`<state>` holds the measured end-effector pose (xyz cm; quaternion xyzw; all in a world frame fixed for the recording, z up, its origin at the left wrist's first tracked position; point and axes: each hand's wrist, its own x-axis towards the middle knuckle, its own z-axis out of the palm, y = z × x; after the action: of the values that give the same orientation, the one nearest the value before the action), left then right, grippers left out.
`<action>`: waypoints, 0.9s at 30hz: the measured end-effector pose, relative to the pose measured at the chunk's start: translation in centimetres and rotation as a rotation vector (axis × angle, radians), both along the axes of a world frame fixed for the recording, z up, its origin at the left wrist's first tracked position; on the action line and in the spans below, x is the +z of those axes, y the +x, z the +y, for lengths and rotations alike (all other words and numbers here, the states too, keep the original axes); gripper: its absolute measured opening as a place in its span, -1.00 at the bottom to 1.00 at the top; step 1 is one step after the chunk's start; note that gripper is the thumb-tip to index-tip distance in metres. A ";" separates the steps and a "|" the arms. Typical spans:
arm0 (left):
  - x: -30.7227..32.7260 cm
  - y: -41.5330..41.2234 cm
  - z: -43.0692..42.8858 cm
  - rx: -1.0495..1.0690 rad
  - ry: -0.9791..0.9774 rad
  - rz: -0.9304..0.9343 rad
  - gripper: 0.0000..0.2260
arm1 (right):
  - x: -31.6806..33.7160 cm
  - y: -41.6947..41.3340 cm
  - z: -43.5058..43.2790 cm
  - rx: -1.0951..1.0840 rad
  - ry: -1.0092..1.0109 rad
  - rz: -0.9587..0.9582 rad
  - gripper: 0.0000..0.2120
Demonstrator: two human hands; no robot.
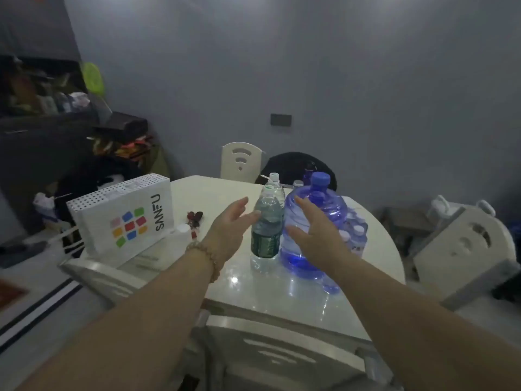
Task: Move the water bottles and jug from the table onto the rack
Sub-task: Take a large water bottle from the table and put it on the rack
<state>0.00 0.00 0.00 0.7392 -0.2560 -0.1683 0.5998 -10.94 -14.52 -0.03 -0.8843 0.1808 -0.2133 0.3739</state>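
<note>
A tall clear water bottle [266,227] with a dark green label stands on the white table [225,193]. A second clear bottle [277,183] stands just behind it. To their right sits a big blue jug [318,210] with a blue cap. Behind the jug lies a shrink-wrapped pack of small bottles [356,230]. My left hand [229,224] is open just left of the tall bottle, fingertips almost touching it. My right hand [313,230] is open in front of the jug, fingers spread, holding nothing.
A white SANFU paper bag [124,218] lies on the table's left side, with a small dark red object [195,217] beside it. White chairs stand at the far side [241,160], the right [465,244] and right below me [282,351]. Cluttered dark shelving [42,103] fills the left.
</note>
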 end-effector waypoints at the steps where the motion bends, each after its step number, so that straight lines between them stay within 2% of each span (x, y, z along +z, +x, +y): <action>1: -0.4 1.2 -0.4 -0.024 -0.002 -0.011 -0.55 | -0.6 1.6 -0.4 0.007 -0.155 0.041 -0.40; 3: -2.2 5.0 -1.7 -0.053 0.053 -0.044 -0.51 | -1.8 5.5 -1.8 -0.002 -0.416 0.146 -0.37; 6: -4.6 10.6 -4.0 -0.095 0.206 -0.146 -0.36 | -3.0 11.0 -3.6 -0.006 -0.650 0.279 -0.35; 10: -7.1 17.2 -7.8 -0.143 0.386 -0.298 -0.19 | -3.7 18.4 -6.2 -0.043 -0.873 0.387 -0.29; 13: -8.0 20.3 -10.8 -0.212 0.377 -0.444 -0.15 | -4.0 22.5 -7.4 -0.047 -1.005 0.441 -0.25; 16: -10.1 22.4 -13.9 -0.294 0.267 -0.499 -0.17 | -4.6 24.6 -8.1 -0.041 -0.979 0.461 -0.34; 19: -12.5 22.8 -15.6 -0.325 0.143 -0.443 -0.18 | -5.7 24.6 -8.2 -0.033 -0.961 0.441 -0.51; 22: -13.4 22.2 -16.4 -0.314 0.005 -0.432 -0.19 | -6.8 23.3 -8.5 -0.059 -0.971 0.424 -0.57; 27: -14.4 20.8 -17.4 -0.326 0.038 -0.586 -0.18 | -7.7 19.7 -8.3 -0.138 -0.927 0.291 -0.57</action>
<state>20.76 -17.42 -14.44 0.7164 -0.5294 -0.0472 0.4519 8.74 -22.87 -7.78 -0.9642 0.1754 -0.1700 -0.1034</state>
